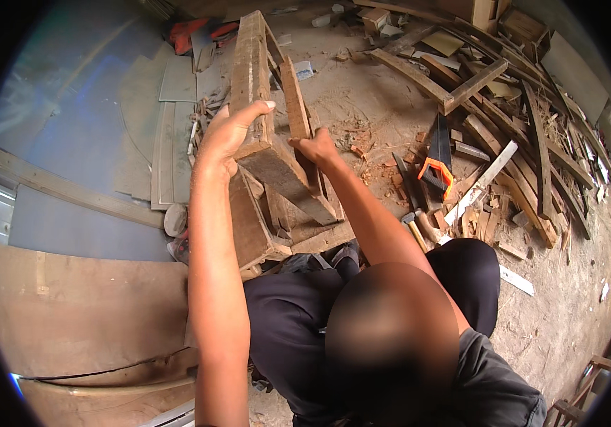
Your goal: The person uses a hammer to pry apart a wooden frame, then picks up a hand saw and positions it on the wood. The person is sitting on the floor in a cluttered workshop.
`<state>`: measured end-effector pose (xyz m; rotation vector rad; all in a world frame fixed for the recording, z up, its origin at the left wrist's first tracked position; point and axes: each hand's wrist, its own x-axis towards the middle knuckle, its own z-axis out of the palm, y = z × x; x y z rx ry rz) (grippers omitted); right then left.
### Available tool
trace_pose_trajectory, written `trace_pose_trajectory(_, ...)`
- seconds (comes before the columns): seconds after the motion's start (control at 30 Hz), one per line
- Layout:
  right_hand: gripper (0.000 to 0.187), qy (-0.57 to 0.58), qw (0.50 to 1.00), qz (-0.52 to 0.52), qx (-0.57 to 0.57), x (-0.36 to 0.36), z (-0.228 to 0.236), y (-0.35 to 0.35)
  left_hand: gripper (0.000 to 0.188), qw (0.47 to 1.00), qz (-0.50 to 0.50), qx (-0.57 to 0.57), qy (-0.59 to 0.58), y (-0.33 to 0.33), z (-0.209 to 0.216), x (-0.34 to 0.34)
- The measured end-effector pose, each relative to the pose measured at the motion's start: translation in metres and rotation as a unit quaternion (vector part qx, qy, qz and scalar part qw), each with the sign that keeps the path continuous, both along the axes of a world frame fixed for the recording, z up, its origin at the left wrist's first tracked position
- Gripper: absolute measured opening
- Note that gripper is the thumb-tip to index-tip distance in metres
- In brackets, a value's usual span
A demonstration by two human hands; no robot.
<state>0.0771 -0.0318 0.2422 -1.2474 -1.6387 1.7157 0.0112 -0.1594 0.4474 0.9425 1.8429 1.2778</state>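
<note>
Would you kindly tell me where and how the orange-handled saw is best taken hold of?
Probably by its orange handle, coming from the person's side with the right hand, once that lets go of the wooden piece: the handle end lies toward the person, while the dark blade points away.

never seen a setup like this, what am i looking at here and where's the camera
There is no machine here: these are a person's own bare hands. The single picture comes from a wide fisheye camera worn on the head, looking down, so straight edges bend near the rim.

The left hand grips a rough wooden frame; the right hand grips a wooden bar on its right side. Beneath is another wooden piece. On the dusty floor to the right lie an orange-handled saw and a pile of planks.
</note>
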Motion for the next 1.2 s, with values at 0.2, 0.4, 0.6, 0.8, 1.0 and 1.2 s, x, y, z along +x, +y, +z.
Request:
trace_pose_trajectory(0.2,0.077,-0.130,0.988,0.004,0.088,-0.013,0.025,-0.003,0.070,0.999,0.000,-0.012,0.047,0.005,0.002,0.006)
trace_pose_trajectory(0.4,0.087,-0.090,0.992,0.020,0.090,-0.012,0.020,0.012,0.068,0.999,-0.019,0.024,0.037,0.011,0.010,0.015)
trace_pose_trajectory(0.6,0.065,-0.078,0.992,0.000,0.102,-0.006,0.005,0.001,0.066,0.997,-0.030,0.031,0.059,0.004,0.002,0.025)
trace_pose_trajectory(0.8,0.067,-0.071,0.992,-0.006,0.102,-0.005,0.007,0.002,0.067,0.998,-0.041,0.023,0.043,0.005,0.005,0.023)
trace_pose_trajectory(1.0,0.067,-0.078,0.991,-0.017,0.110,-0.008,0.008,0.006,0.085,1.000,0.001,-0.015,0.001,0.009,0.004,0.017)
trace_pose_trajectory(1.2,0.064,-0.060,0.988,-0.042,0.138,-0.006,-0.010,0.025,0.082,0.993,0.092,-0.024,-0.064,0.023,-0.010,0.018)
